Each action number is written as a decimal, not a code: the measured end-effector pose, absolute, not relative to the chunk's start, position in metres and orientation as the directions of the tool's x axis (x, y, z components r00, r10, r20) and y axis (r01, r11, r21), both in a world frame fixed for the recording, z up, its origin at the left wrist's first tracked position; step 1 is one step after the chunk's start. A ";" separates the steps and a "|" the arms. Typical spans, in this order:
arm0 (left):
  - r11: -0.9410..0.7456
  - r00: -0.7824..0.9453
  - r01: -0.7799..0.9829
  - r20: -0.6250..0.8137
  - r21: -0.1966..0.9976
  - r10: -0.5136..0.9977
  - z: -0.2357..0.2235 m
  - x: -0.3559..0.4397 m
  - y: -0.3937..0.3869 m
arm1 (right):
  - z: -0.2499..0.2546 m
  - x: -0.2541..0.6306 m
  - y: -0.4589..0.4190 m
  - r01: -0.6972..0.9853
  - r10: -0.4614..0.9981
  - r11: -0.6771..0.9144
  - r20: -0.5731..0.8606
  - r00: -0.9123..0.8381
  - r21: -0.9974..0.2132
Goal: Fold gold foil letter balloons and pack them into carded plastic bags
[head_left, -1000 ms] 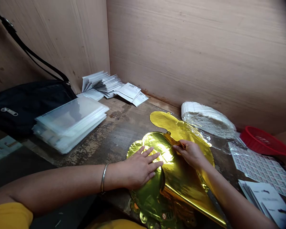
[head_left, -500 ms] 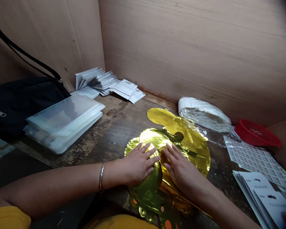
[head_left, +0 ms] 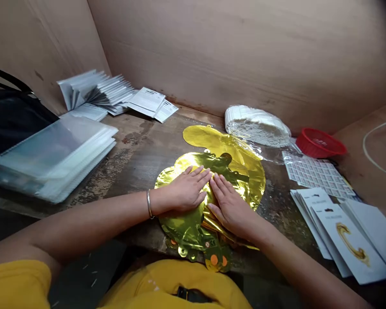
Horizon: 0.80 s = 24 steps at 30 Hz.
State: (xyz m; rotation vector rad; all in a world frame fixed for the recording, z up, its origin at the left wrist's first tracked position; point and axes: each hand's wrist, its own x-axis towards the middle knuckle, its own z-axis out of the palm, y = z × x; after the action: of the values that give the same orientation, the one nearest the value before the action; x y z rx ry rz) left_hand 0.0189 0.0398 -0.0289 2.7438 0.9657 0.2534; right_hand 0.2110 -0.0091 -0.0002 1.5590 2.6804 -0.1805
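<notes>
A shiny gold foil balloon, flat and uninflated, lies near the table's front edge. Its small tabs and orange dots hang toward my lap. My left hand presses flat on it with fingers extended. Just to the right, my right hand also rests flat, fingers stretched out over a folded gold part; the fingertips of both hands nearly meet. Behind, more flat gold foil reaches toward the back of the table, partly overlapped by the nearer piece. I cannot tell how many balloons lie there.
Clear plastic sleeves are stacked left, beside a black bag. White printed packets stand at the back. On the right are a white bundle in plastic, a red basket, a sticker sheet and printed cards.
The view has shifted, showing more of the cards on the right. My right hand has come down flat onto the foil, closer to my left hand.
</notes>
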 end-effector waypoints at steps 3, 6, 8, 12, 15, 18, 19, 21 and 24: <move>-0.764 0.773 0.597 0.078 0.243 0.629 -0.029 0.018 0.038 | 0.011 0.206 -0.030 0.869 0.865 0.482 -0.093 -0.493 -0.115; -0.758 0.769 0.608 0.061 0.234 0.636 -0.025 0.018 0.039 | 0.011 0.202 -0.067 0.830 0.821 0.531 -0.141 -0.553 -0.169; -0.755 0.767 0.613 0.054 0.234 0.639 -0.024 0.018 0.040 | 0.010 0.206 -0.092 0.807 0.798 0.561 -0.137 -0.586 -0.182; -0.761 0.779 0.595 0.049 0.257 0.625 -0.023 0.017 0.037 | 0.017 0.219 -0.113 0.623 0.630 0.736 -0.068 -0.774 -0.265; -0.758 0.777 0.593 0.055 0.273 0.628 -0.022 0.015 0.035 | 0.019 0.220 -0.111 0.707 0.722 0.665 -0.037 -0.691 -0.241; -0.753 0.776 0.595 0.045 0.279 0.630 -0.021 0.015 0.033 | 0.017 0.221 -0.115 0.735 0.743 0.620 -0.096 -0.662 -0.274; -0.753 0.777 0.595 0.040 0.283 0.629 -0.021 0.014 0.033 | 0.019 0.223 -0.118 0.700 0.708 0.640 -0.109 -0.697 -0.318; -0.752 0.778 0.593 0.035 0.289 0.627 -0.021 0.014 0.033 | 0.028 0.228 -0.120 0.643 0.674 0.642 -0.093 -0.733 -0.417; -0.749 0.778 0.593 0.032 0.295 0.628 -0.020 0.014 0.032 | 0.040 0.226 -0.107 0.709 0.816 0.548 0.097 -0.570 -0.444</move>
State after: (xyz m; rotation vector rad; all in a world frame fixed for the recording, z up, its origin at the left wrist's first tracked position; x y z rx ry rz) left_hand 0.0139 0.0324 -0.0199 2.7029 0.9474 0.1871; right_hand 0.2263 -0.1070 0.0396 1.5287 3.0149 -0.6293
